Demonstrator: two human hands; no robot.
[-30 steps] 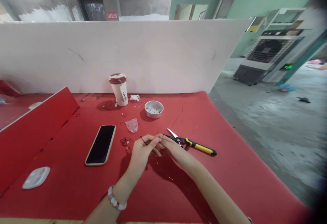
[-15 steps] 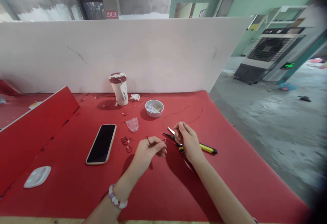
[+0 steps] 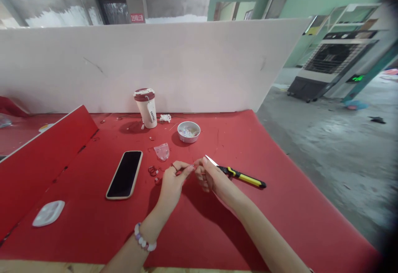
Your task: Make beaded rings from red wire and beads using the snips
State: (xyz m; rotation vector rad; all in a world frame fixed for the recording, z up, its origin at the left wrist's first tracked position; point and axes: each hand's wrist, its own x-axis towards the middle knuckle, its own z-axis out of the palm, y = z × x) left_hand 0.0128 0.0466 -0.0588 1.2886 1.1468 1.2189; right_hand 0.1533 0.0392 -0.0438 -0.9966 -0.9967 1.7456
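Observation:
My left hand (image 3: 171, 184) is closed, with thumb and index finger pinching a thin red cord (image 3: 193, 164) at its fingertips. Meeting it there, my right hand (image 3: 214, 177) also pinches the cord, its other fingers curled. A tiny pale piece seems to sit at the pinch, too small to name. Under and beside my right hand lie yellow-and-black scissors (image 3: 248, 177) with an open-looking blade, partly hidden. Several small dark-red cord rings (image 3: 152, 171) lie left of my left hand, near a small clear zip bag (image 3: 162, 152).
A white round dish (image 3: 188, 132) with small beads stands beyond my hands. Farther left are a coffee cup (image 3: 146, 109) and crumpled white tissue (image 3: 165, 118). A phone (image 3: 124, 175) and a white plastic lid (image 3: 49, 213) lie left; a red divider (image 3: 49, 161) borders that side.
My right hand has moved left and nearer, meeting my left fingertips. The long loop of red cord on the table has been drawn in and shows less. The left hand has shifted slightly left.

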